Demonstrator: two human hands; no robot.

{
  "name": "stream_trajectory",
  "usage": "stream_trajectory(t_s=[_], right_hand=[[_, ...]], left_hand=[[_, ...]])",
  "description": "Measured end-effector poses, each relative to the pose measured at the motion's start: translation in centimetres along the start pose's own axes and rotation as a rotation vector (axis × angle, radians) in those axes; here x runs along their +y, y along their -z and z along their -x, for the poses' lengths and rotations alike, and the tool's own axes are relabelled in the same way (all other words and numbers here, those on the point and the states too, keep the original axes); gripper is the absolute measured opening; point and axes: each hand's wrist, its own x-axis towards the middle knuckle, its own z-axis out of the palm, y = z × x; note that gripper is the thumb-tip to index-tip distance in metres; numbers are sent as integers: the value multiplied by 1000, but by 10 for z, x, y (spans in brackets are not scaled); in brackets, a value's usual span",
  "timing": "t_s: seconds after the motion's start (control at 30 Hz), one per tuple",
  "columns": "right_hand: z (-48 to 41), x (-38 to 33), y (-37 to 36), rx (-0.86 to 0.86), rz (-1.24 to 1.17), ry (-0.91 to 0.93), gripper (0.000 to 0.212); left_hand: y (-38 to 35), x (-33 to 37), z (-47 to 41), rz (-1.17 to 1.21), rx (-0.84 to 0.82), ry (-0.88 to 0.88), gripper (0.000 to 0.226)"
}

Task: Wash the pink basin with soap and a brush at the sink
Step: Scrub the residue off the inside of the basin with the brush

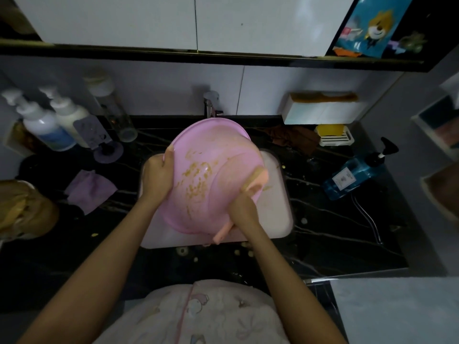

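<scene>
Pink basin (211, 170) rim clamped by left hand (157, 180); right hand (244, 209) fisted round brush (255, 181).

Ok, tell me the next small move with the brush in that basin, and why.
Probably drag the brush leftward across the basin floor into the yellowish residue. The right hand holds the brush head at the basin's right side, away from most of the smears, while the left hand tilts the basin over the sink.

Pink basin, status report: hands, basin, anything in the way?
Left hand grips basin rim, tilted over sink. Right hand holds brush against its right side. Yellowish residue inside. Nothing blocking.
</scene>
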Motion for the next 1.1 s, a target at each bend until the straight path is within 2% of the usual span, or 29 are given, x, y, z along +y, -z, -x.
stream_trajectory(t_s=[0.03,0.1,0.2,0.27,0.33,0.4,0.43,0.53,0.6,0.7,0.77,0.87,0.9,0.93,1.0,1.03,1.1], right_hand=[[1,7,-2,-64,-10,-81,59],[28,8,-15,-208,-49,-157,68],[66,-9,-28,-318,18,63,85],[55,-18,-20,-199,39,108,81],[30,-13,-8,-34,33,36,70],[30,-1,-4,-70,44,-57,62],[40,2,-8,-137,63,-88,66],[67,-1,-25,-287,108,18,84],[61,-17,-24,-233,2,34,82],[20,-21,-2,19,-229,-212,60],[26,-13,-1,-19,-211,-313,58],[61,-16,-14,-252,-61,-179,80],[63,-19,-15,-269,-24,-121,82],[55,-23,-16,-235,22,-30,83],[34,-29,-6,-56,51,68,82],[25,-27,0,-6,46,68,78],[23,-15,3,-22,29,-15,68]], left_hand=[[0,0,0,3,2,7,61],[-1,1,-1,14,3,14,61],[0,-1,-3,8,10,20,60],[-1,-2,-2,24,-1,31,62],[-3,-2,-2,53,-1,44,62],[-3,-1,-2,65,7,56,60],[-4,-1,-2,61,12,55,59],[-3,-1,-3,44,23,41,59],[-1,0,-2,48,19,39,57],[-2,4,1,59,6,43,56],[-2,5,2,62,7,38,56],[-4,5,3,46,13,20,57],[-4,5,4,39,12,14,57],[-4,5,5,39,9,10,57],[-4,5,7,43,4,6,57],[-4,5,7,40,5,11,56],[-3,5,6,28,1,20,57]])
